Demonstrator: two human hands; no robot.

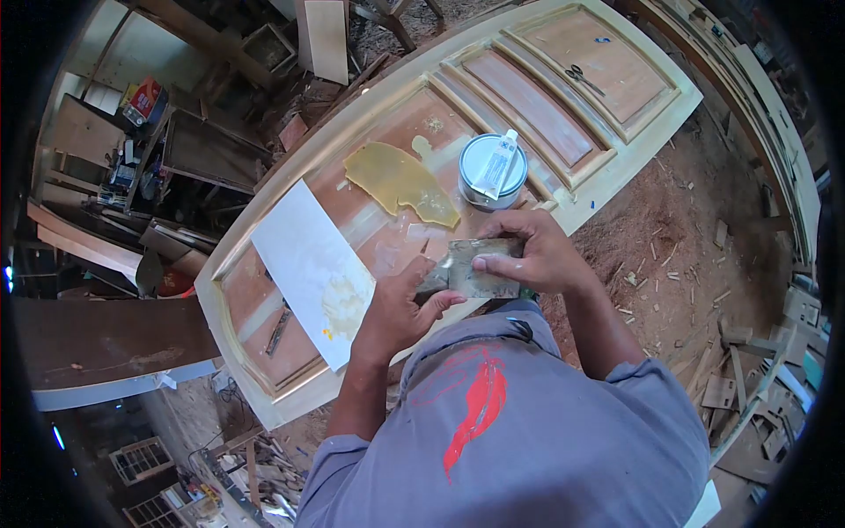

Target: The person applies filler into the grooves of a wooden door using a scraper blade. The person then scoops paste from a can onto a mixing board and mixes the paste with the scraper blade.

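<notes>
My right hand (534, 250) is closed on a flat, smeared grey rectangular scraper (480, 275), thumb across its face. My left hand (405, 304) is closed on a second, smaller grey scraper (435, 280), whose edge meets the first one; fingers hide part of it. Just beyond the hands stands a can (473, 167) with a pale blue lid, and a white tube (498, 167) lies on top. A yellowish irregular sheet (400, 182) lies left of the can. Nearer my left hand is a white board (308, 255) with cream smears and a yellow spot at its lower end.
All this rests on a wooden panelled door (224, 356). Scissors (584, 80) lie at its far end, and a dark-handled cutter (278, 329) at its near left. Wood scraps (673, 275) and sawdust cover the floor at right. Cluttered shelves (132, 167) stand at left.
</notes>
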